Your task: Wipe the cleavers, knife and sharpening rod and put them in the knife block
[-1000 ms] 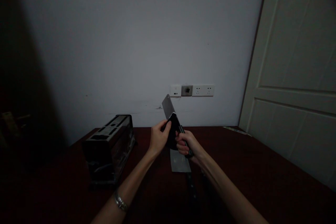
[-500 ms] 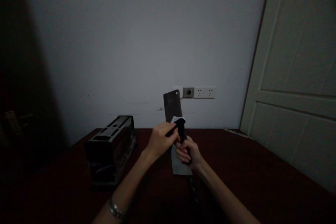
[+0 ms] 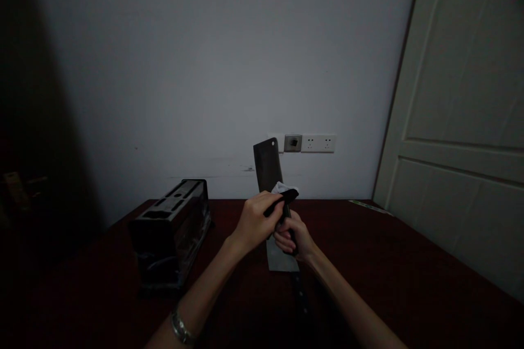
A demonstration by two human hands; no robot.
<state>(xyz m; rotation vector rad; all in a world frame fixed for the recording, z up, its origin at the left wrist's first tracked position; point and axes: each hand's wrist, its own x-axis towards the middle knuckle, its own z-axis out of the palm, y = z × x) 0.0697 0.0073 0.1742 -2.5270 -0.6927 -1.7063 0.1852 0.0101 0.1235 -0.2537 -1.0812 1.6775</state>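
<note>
Dark cloth [image 3: 286, 196] on steel cleaver [image 3: 267, 162]

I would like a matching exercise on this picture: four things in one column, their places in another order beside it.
1 upright cleaver
2 cloth
3 knife block
4 second cleaver

a flat on the table, near the person
b in the left hand
c on the table's left side
d in the right hand

Pairs: 1-d, 2-b, 3-c, 4-a

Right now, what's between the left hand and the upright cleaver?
A dark cloth, gripped in the left hand against the cleaver; the head view shows it.
</note>
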